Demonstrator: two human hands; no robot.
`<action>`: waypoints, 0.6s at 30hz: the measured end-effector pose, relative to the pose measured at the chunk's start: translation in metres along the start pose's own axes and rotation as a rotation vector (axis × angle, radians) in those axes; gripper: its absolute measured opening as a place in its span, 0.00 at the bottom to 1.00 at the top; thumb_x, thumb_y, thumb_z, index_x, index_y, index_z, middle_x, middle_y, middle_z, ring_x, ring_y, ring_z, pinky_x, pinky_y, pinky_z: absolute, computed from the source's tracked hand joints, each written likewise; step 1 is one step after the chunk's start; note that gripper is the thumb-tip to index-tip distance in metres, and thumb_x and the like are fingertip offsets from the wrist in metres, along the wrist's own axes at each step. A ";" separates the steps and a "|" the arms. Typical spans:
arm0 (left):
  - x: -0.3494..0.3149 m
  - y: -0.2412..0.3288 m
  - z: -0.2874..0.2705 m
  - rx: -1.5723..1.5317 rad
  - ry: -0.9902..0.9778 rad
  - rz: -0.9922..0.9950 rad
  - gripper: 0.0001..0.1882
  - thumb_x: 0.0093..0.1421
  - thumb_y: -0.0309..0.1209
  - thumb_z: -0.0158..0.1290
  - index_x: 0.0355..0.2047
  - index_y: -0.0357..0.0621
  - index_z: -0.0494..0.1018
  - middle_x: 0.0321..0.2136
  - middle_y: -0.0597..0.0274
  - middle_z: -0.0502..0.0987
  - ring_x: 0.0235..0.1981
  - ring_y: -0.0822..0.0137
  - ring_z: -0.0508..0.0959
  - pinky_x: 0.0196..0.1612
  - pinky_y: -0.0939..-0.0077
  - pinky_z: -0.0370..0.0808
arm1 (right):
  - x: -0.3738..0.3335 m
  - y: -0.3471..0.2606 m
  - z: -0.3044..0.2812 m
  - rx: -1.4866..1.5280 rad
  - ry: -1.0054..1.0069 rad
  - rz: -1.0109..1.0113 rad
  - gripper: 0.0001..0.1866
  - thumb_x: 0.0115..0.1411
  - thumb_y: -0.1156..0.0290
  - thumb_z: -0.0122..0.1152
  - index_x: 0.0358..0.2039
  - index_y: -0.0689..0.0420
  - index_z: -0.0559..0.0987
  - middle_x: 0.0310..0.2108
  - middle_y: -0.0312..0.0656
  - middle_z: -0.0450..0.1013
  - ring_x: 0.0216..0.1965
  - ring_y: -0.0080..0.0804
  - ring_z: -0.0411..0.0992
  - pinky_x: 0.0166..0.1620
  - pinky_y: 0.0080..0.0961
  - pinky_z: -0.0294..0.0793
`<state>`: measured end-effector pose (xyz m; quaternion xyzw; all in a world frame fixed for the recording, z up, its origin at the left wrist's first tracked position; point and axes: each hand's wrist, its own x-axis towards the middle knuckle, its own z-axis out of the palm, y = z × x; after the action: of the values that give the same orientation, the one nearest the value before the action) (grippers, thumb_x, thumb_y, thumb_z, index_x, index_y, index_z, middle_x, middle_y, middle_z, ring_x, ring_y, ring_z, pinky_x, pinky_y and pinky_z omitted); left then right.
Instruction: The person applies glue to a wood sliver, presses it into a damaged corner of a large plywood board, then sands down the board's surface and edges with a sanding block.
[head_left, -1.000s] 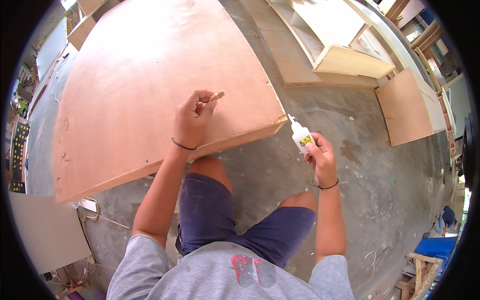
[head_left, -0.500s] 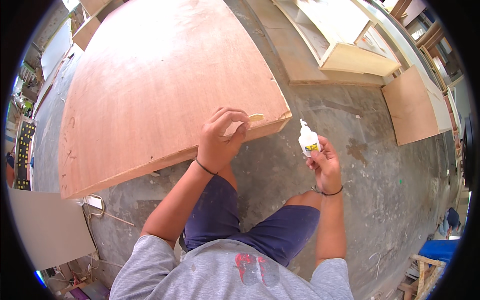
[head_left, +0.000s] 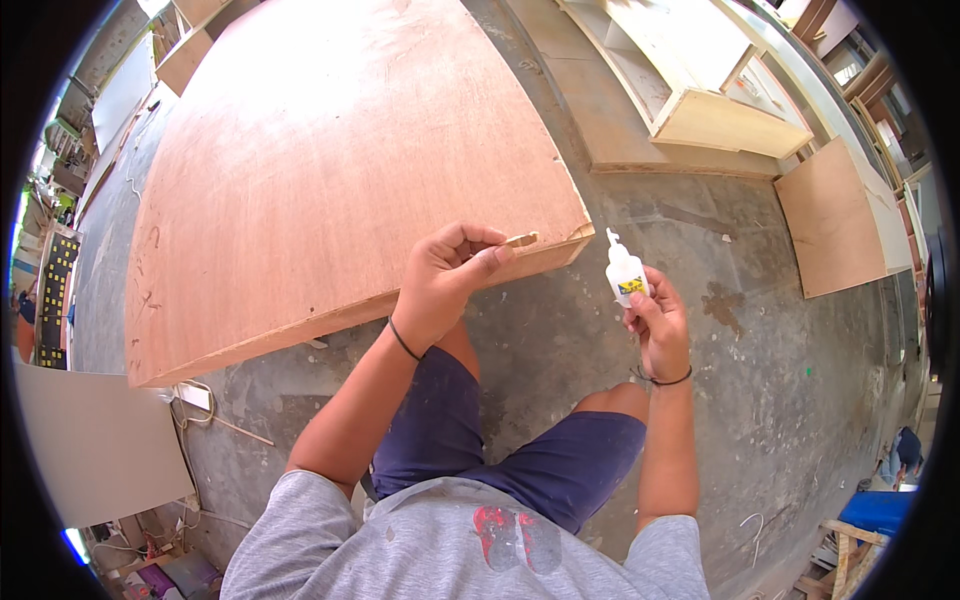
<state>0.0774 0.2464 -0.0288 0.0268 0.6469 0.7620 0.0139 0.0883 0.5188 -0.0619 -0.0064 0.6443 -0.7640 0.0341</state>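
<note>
Pinching a thin wooden sliver [head_left: 520,240] in the left hand [head_left: 445,280], right at the plywood panel [head_left: 330,180]'s near edge.
The right hand [head_left: 655,320] wraps a small glue bottle [head_left: 625,275], nozzle up, held just off the corner over the concrete floor [head_left: 760,360], close for dabbing.

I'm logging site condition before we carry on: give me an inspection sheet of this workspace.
Surface: grey concrete floor, stained, with dark patches.
Job's things: large plywood panel lying flat, its near right corner chipped; small wooden sliver; white glue bottle with pointed nozzle.
Clutter: loose plywood offcut on the floor at right; pale board at lower left.
Hands: left hand pinches the sliver at the panel's near edge; right hand grips the bottle upright, clear of the panel.
Cables: a light cord looped near the panel's lower left corner.
Surroundings: unfinished wooden cabinet frames beyond the panel; blue object at lower right.
</note>
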 end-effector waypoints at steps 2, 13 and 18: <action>0.000 0.002 0.000 -0.070 -0.032 -0.050 0.08 0.58 0.26 0.55 0.38 0.39 0.72 0.31 0.61 0.79 0.36 0.75 0.77 0.39 0.83 0.70 | 0.000 0.000 0.001 0.016 0.019 -0.014 0.17 0.56 0.72 0.57 0.47 0.61 0.74 0.25 0.32 0.68 0.22 0.15 0.62 0.25 0.13 0.61; -0.004 -0.005 0.018 -0.066 0.074 -0.029 0.09 0.58 0.25 0.56 0.38 0.34 0.73 0.31 0.65 0.77 0.34 0.79 0.75 0.35 0.87 0.70 | 0.003 0.007 0.003 0.139 -0.031 -0.009 0.15 0.55 0.77 0.57 0.44 0.61 0.72 0.25 0.32 0.68 0.22 0.15 0.62 0.25 0.14 0.60; -0.011 -0.019 0.032 -0.095 0.067 -0.002 0.09 0.57 0.23 0.57 0.38 0.33 0.74 0.32 0.63 0.78 0.34 0.77 0.76 0.36 0.86 0.71 | 0.001 0.007 0.006 0.140 -0.041 0.017 0.16 0.54 0.75 0.56 0.44 0.61 0.72 0.29 0.35 0.71 0.23 0.15 0.63 0.26 0.14 0.61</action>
<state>0.0900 0.2808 -0.0427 0.0000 0.6101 0.7923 -0.0056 0.0880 0.5121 -0.0680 -0.0140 0.5885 -0.8065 0.0541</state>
